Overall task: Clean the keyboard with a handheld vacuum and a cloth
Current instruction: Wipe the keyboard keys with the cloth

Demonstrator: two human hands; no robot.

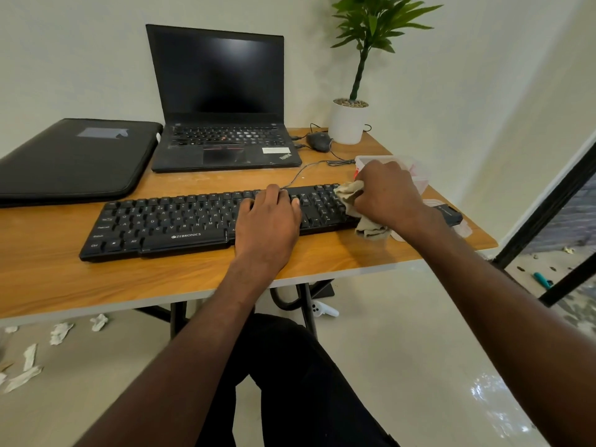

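Observation:
A black keyboard (167, 224) lies across the front of the wooden table (129, 279). My left hand (269, 221) rests flat on its right-centre keys, fingers spread. My right hand (388, 191) grips a crumpled beige cloth (350, 193) against the keyboard's right end, over the number pad; more cloth hangs out below the hand. A black handheld device (450, 214), possibly the vacuum, lies at the table's right edge, partly hidden by my right wrist.
An open black laptop (222, 124) stands behind the keyboard, with a black sleeve (74, 159) to its left. A mouse (319, 141), a white potted plant (348, 122) and a clear plastic container (416, 171) sit at the back right. Crumpled tissues (61, 332) litter the floor.

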